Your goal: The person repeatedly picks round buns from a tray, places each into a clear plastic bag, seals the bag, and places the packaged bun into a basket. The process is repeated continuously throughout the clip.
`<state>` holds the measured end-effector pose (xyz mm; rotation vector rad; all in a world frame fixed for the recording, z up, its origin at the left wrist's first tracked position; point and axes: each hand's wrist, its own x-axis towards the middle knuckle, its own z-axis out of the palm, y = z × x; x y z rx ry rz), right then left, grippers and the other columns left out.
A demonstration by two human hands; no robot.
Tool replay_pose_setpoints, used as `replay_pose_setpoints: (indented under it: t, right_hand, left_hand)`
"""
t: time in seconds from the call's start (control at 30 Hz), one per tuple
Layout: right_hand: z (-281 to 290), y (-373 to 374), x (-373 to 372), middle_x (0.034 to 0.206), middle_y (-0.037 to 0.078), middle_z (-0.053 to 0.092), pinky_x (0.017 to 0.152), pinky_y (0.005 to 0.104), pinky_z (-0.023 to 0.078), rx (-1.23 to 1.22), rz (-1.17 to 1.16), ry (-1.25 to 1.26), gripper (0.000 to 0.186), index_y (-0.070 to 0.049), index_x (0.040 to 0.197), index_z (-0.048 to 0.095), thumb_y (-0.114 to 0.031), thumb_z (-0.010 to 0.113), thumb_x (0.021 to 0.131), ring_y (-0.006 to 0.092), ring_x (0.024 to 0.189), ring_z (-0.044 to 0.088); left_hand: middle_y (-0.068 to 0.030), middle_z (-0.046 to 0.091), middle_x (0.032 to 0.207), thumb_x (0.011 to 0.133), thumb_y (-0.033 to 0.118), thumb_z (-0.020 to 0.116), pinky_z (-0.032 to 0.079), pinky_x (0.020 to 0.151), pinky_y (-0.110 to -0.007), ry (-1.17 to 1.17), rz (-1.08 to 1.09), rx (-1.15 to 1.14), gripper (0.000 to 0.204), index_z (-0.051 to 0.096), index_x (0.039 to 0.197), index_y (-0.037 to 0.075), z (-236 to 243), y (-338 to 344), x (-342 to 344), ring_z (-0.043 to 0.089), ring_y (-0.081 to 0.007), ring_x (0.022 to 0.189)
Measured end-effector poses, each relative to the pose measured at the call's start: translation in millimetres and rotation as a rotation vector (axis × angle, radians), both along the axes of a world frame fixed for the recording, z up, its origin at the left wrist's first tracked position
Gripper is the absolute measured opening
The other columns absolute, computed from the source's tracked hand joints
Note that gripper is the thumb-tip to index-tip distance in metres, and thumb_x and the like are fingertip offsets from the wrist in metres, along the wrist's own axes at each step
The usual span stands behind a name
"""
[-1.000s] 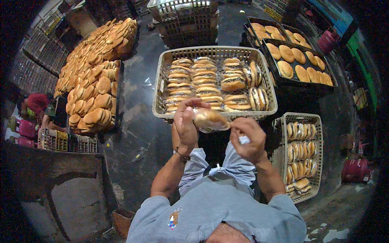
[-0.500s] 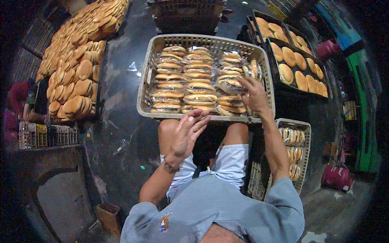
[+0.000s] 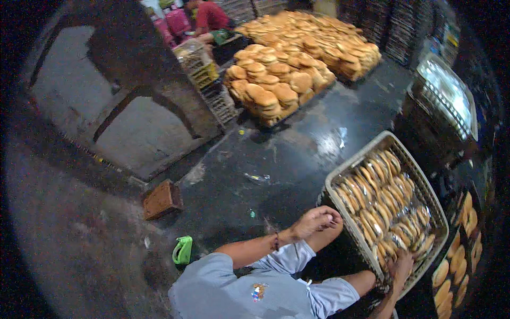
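Loosely curled left hand (image 3: 317, 222), perhaps empty; whether the right hand (image 3: 401, 267) grips wrapped buns (image 3: 381, 208) in the lower-right crate (image 3: 358, 158), I can't tell. They look light, soft, slippery: best cupped by the sides.

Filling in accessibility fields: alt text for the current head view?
A person's right hand reaches to the clear-wrapped buns in a pale crate, while the left hand is held just left of it. Beyond, heaps of loose buns stand across the dark floor; bare buns lie at lower right.
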<state>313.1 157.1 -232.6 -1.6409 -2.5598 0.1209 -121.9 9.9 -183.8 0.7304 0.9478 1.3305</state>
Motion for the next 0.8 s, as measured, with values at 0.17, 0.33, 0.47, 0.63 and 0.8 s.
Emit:
replay_pose_setpoints:
  t: [0.17,0.33,0.47,0.63,0.8]
  right_hand:
    - [-68,37,12,0.11,0.013,0.068,0.078,0.0445,0.052,-0.1,-0.037,0.032,0.033,-0.007,0.119,0.067,-0.016,0.063,0.087,0.0321,0.096,0.065]
    - [-22,11,-36,0.111,0.013,0.068,0.08,0.0423,0.051,-0.085,-0.015,0.171,0.035,-0.006,0.121,0.065,-0.017,0.064,0.088,0.03,0.096,0.065]
    - [23,1,-86,0.112,0.012,0.068,0.081,0.0406,0.051,-0.113,0.075,0.266,0.036,-0.005,0.122,0.064,-0.019,0.064,0.089,0.0283,0.096,0.064]
    - [76,-25,-130,0.113,0.012,0.067,0.082,0.0385,0.051,-0.144,0.155,0.369,0.038,-0.003,0.124,0.062,-0.02,0.065,0.091,0.0262,0.096,0.064]
    - [110,-38,-155,0.114,0.011,0.067,0.084,0.0363,0.051,-0.155,0.206,0.452,0.04,-0.001,0.126,0.06,-0.022,0.066,0.092,0.024,0.097,0.063]
  left_hand:
    - [-0.0068,0.067,0.109,0.102,0.02,0.057,0.051,0.094,-0.031,-0.192,0.077,0.315,0.028,0.059,0.122,0.0,-2,-19,11,0.063,-0.0133,0.103]
    - [-0.0074,0.064,0.109,0.096,0.021,0.065,0.05,0.092,-0.035,-0.138,0.087,0.269,0.032,0.059,0.119,0.0,22,-34,8,0.061,-0.0192,0.102]
    - [-0.0076,0.065,0.11,0.096,0.022,0.063,0.05,0.094,-0.036,-0.008,0.127,0.274,0.031,0.061,0.12,0.002,51,-51,11,0.063,-0.02,0.104]
    - [-0.0128,0.069,0.109,0.087,0.03,0.071,0.051,0.094,-0.045,0.577,0.01,0.298,0.047,0.061,0.125,0.006,79,-47,4,0.064,-0.0289,0.107]
    - [-0.0153,0.065,0.118,0.079,0.045,0.081,0.048,0.101,-0.049,0.993,0.291,0.729,0.104,0.02,0.157,0.011,80,-25,25,0.062,-0.0333,0.113]
